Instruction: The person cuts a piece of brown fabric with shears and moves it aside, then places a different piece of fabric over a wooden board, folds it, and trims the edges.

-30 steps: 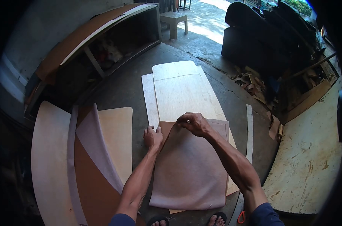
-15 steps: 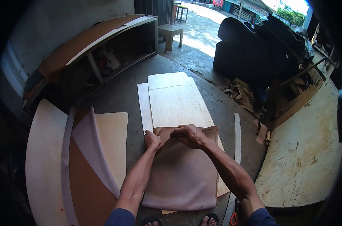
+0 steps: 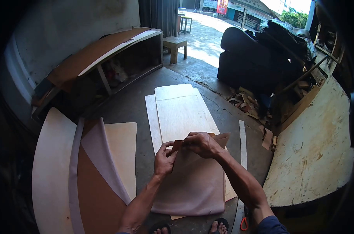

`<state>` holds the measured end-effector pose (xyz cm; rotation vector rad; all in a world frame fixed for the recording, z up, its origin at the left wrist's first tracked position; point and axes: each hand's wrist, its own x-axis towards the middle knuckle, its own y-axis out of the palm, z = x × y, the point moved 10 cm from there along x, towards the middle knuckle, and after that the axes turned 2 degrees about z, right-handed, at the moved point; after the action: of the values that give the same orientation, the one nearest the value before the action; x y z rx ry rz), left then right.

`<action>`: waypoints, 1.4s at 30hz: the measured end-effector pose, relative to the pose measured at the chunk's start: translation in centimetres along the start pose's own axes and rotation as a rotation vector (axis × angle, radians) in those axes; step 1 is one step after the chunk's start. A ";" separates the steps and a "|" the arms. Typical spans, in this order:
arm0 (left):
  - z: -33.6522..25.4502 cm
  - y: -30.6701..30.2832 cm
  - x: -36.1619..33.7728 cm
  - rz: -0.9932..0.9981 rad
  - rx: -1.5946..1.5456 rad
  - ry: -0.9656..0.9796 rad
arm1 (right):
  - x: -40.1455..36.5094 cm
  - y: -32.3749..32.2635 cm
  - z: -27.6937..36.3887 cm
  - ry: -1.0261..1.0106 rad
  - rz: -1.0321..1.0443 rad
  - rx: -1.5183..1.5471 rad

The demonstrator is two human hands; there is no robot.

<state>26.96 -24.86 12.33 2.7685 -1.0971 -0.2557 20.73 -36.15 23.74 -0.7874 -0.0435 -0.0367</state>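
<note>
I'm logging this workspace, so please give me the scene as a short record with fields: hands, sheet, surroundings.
Left hand: holding the brownish sheet by its raised far edge
Right hand: holding the same edge, close beside the left
Sheet position: over pale boards, partly lifted
Left side: second sheet, flap folded over
Right side: pale strip on the floor
Background: stool

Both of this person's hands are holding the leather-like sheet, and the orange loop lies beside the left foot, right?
Not quite: the head view shows the orange loop beside the right foot. The left hand and right hand do hold the leather-like sheet.
</note>
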 end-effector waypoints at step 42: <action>-0.8 -4.9 -14.7 0.321 0.614 -0.030 | -19.7 -23.6 16.7 0.000 -0.944 -0.102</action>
<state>19.78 -11.13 13.65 3.0076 -1.8646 0.1022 -0.55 -40.59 51.17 -0.8101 -0.4131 -0.9378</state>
